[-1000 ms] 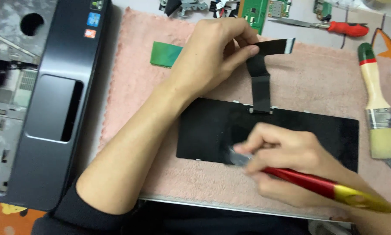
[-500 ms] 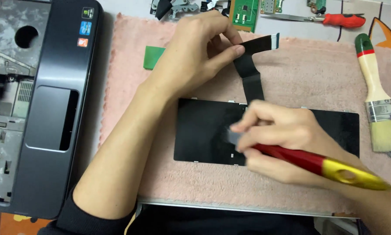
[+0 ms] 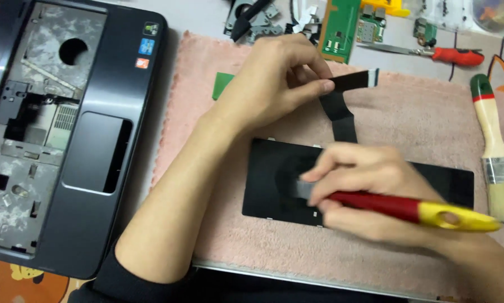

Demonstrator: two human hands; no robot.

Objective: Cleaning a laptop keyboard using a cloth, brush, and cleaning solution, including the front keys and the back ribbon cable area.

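**Head view: brush on a black panel, ribbon cable pinched**

A black flat panel (image 3: 274, 179) lies on a pink towel (image 3: 409, 118). The right hand (image 3: 369, 191) is closed around a red-and-yellow-handled brush (image 3: 409, 209), its blurred grey bristles touching the panel's middle. The left hand (image 3: 274, 84), beyond the panel, pinches a black ribbon cable (image 3: 344, 115) that runs from the panel's far edge. To the panel's right lies a cream-handled paintbrush (image 3: 496, 163). To its left, off the towel, sits an opened laptop base (image 3: 67, 140). Beyond the towel lie a green circuit board (image 3: 339, 28) and red-handled scissors (image 3: 431, 53).
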